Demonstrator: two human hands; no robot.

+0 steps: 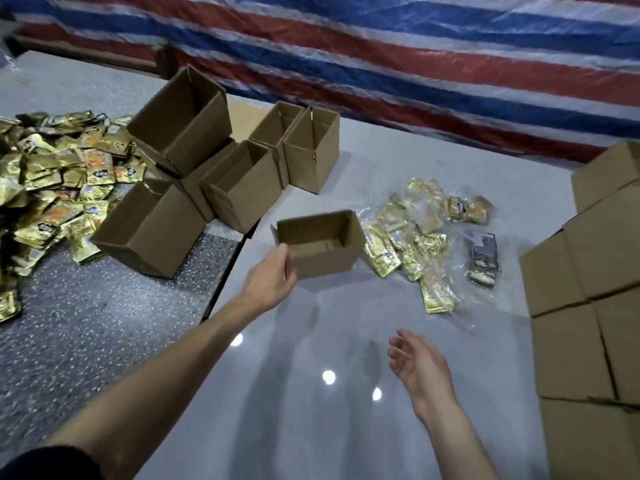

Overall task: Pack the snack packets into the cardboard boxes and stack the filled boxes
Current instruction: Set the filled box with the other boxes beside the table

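Looks like the fetch-a-box step. Left grip (268, 285) is clamped on the left end of an empty, open box (325, 261) mid worktop (311, 341). Right grip (419, 365) hovers nearer the near edge, fingers apart, holding nothing. Bagged packets (415, 244) lie just right of the box. Next, I'd guess: set the box mouth-up and load packets in.
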